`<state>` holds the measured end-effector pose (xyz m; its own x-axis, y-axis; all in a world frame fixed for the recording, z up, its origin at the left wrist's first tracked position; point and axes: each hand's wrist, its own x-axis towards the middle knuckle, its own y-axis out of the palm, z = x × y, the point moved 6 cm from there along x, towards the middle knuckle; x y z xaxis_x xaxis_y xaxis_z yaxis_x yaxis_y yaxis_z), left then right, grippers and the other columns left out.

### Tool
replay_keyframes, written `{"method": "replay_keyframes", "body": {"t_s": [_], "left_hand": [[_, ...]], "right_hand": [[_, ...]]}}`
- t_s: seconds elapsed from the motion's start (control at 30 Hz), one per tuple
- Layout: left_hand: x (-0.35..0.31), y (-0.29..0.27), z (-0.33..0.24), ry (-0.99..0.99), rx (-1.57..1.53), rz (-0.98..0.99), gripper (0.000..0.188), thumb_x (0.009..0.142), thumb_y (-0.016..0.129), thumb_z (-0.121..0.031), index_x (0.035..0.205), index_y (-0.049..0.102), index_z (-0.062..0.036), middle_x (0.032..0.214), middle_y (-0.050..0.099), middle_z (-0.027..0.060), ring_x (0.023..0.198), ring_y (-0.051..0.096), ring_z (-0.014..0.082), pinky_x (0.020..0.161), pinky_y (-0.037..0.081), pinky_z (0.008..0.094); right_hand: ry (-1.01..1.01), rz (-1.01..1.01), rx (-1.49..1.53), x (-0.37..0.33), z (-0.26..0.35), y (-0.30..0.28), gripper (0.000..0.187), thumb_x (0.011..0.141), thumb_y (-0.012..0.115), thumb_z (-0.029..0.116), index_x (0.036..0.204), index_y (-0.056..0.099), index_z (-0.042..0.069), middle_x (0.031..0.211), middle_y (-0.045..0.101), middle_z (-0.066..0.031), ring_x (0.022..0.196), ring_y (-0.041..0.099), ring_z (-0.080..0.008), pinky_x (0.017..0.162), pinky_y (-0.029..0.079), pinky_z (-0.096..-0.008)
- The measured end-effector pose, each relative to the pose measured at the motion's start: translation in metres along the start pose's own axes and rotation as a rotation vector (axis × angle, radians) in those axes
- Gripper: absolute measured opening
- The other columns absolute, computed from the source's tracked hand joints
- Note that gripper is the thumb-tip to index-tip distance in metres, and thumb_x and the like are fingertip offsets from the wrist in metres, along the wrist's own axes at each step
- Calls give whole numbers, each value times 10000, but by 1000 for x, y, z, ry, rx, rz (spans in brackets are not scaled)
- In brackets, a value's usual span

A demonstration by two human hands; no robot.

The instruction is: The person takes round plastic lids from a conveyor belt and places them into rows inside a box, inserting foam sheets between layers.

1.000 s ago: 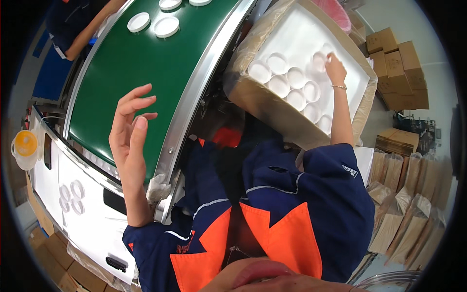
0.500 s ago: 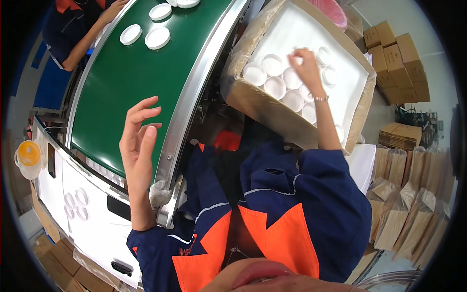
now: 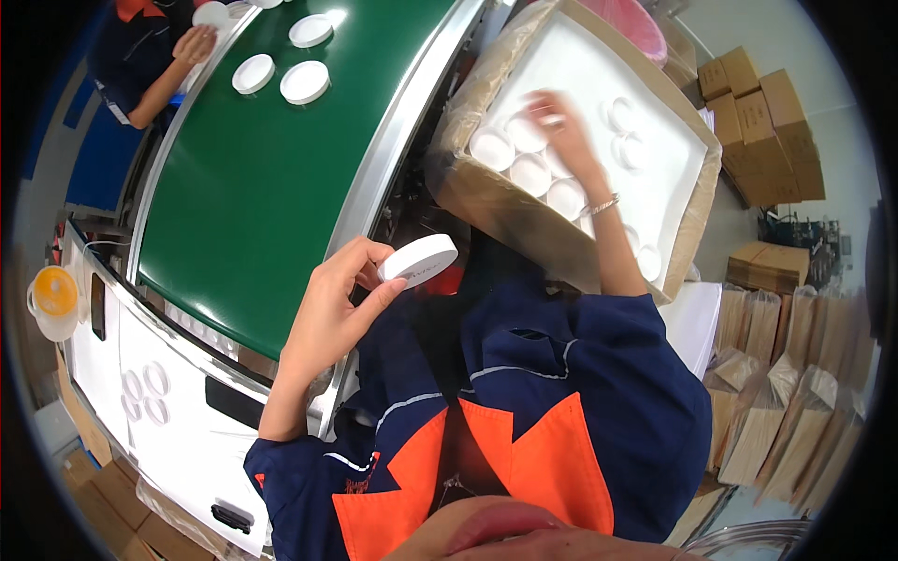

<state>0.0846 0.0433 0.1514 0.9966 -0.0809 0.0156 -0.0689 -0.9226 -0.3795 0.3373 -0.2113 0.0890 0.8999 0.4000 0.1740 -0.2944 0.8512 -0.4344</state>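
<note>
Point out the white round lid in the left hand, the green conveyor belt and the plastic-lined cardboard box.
White round lid point(image 3: 419, 259), head view: middle of its surface.
Green conveyor belt point(image 3: 257, 201), head view: bare middle stretch.
Plastic-lined cardboard box point(image 3: 514, 219), head view: outer side wall.

A factory packing area, by the look of it: a green conveyor belt point(image 3: 253, 196) in a metal frame carries identical white round lids point(image 3: 305, 82), with more in a plastic-lined carton point(image 3: 519, 229) alongside. Cardboard boxes point(image 3: 781, 136) are stacked behind, and the wearer and a co-worker point(image 3: 136, 61) have matching navy-and-orange workwear point(image 3: 608, 365).
</note>
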Motion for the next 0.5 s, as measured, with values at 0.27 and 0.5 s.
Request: {"method": "replay_keyframes", "body": {"t_s": [0.27, 0.5], "left_hand": [[-13, -26, -3, 32, 44, -22, 197, 878, 683, -153, 989, 610, -8, 874, 605, 67, 794, 615, 175, 729, 482, 303], [-23, -45, 3, -3, -23, -157, 181, 784, 774, -127, 913, 681, -40, 851, 600, 8, 604, 441, 61, 559, 349, 213]], "right_hand": [[507, -325, -1226, -26, -202, -182, 615, 898, 548, 533, 1460, 373, 359, 1134, 523, -299, 1055, 524, -469, 874, 447, -580], [54, -337, -1049, -59, -168, -191, 328, 937, 557, 334, 1132, 637, 83, 1118, 585, -216, 1062, 551, -375, 928, 452, -459]]}}
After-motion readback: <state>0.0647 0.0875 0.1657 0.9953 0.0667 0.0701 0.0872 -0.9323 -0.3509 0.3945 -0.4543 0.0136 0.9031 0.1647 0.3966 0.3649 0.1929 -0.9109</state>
